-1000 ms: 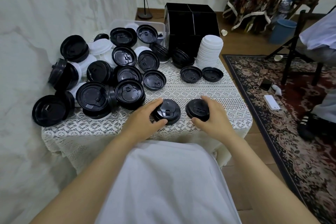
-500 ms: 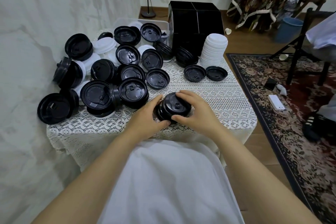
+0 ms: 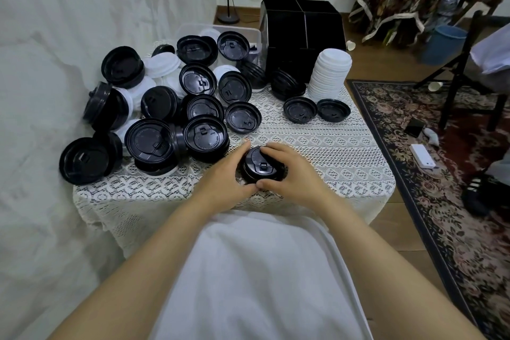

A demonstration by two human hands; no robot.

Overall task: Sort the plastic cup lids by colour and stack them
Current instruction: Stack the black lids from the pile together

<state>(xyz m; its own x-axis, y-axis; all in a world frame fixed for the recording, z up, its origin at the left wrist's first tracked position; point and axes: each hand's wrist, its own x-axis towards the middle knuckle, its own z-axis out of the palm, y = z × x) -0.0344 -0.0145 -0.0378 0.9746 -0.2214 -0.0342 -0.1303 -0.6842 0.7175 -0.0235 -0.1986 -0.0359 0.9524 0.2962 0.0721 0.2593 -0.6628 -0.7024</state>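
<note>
A person sitting at a small table is cupping a short black stack [image 3: 262, 167] of cup lids in both hands. The left hand [image 3: 223, 176] is curling round one side and the right hand [image 3: 292, 174] round the other, fingers wrapping the rim and thumbs meeting at the near edge, probably to square the lids up and seat them snugly. This stack is resting in front of the tall white stack [image 3: 329, 74], well apart from it and close to the person. The white stack is standing tidy at the far right of the table, suggesting that colour is largely sorted. Just in front of it, two black lids [image 3: 300, 109] are lying upside down and side by side. To its left a heap of mixed lids [image 3: 176, 107], mostly black with white ones peeking through, is waiting to be sorted. Behind the white stack a black box [image 3: 302, 27] is sitting beside a clear tub [image 3: 248, 32]. A lace tablecloth [image 3: 345, 152] is covering the table. Right of the white stack, on the floor, a patterned rug [image 3: 441, 174] is spreading out, with a blue bin [image 3: 443, 43] beyond it.
</note>
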